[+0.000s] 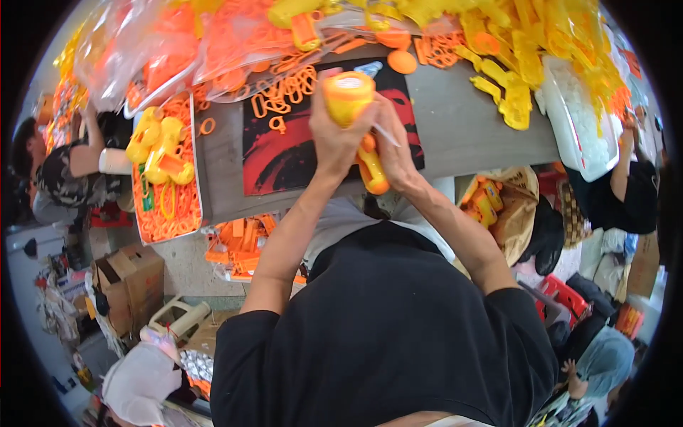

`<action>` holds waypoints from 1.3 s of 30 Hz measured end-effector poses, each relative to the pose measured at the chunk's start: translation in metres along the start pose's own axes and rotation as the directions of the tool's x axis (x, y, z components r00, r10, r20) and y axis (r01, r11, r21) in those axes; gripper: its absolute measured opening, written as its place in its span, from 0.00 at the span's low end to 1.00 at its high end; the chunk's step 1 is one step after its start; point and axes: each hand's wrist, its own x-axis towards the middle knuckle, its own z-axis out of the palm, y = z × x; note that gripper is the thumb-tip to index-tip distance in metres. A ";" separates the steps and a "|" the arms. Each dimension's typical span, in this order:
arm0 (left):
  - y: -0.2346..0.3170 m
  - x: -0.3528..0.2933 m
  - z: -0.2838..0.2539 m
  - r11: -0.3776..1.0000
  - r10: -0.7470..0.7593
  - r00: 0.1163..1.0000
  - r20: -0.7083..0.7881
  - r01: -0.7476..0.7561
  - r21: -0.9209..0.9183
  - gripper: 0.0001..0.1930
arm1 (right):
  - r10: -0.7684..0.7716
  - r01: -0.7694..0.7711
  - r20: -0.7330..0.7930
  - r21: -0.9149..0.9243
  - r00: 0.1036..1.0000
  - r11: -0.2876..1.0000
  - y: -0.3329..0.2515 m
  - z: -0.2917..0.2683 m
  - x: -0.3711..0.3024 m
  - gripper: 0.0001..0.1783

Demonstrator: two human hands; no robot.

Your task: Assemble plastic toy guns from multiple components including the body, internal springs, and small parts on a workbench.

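Note:
Over the black and red mat (277,156), both hands hold a yellow-and-orange plastic toy (350,98) with a round top and an orange handle-like part pointing down toward me. My left hand (333,142) is closed round its yellow body from the left. On the other side, my right hand (398,153) grips it, its fingers partly hidden behind the toy. A thin white strip (386,134) shows beside the right fingers; I cannot tell what it is. Orange oval plastic links (292,87) lie just beyond the left hand.
Yellow plastic shells (509,92) pile up at the far right, near a white tray (587,167) of clear parts. At left, a white box (201,192) holds orange rings and yellow toys. Bags of orange parts (235,53) line the back. Other people work on both sides.

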 end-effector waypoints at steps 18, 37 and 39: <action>-0.023 0.025 -0.156 0.253 0.162 0.984 0.078 -0.118 0.960 0.07 | -0.120 0.134 0.080 -0.820 0.990 0.557 -0.007 -0.049 0.022 0.18; 0.013 -0.030 -0.088 0.584 0.069 0.934 0.350 -0.322 0.745 0.37 | -0.085 0.262 0.301 -0.618 0.950 0.741 -0.030 -0.013 0.042 0.09; 0.003 -0.034 -0.076 0.795 -0.065 0.954 0.294 -0.129 0.593 0.36 | -0.153 0.401 0.381 -0.744 0.912 0.534 -0.034 -0.011 0.038 0.08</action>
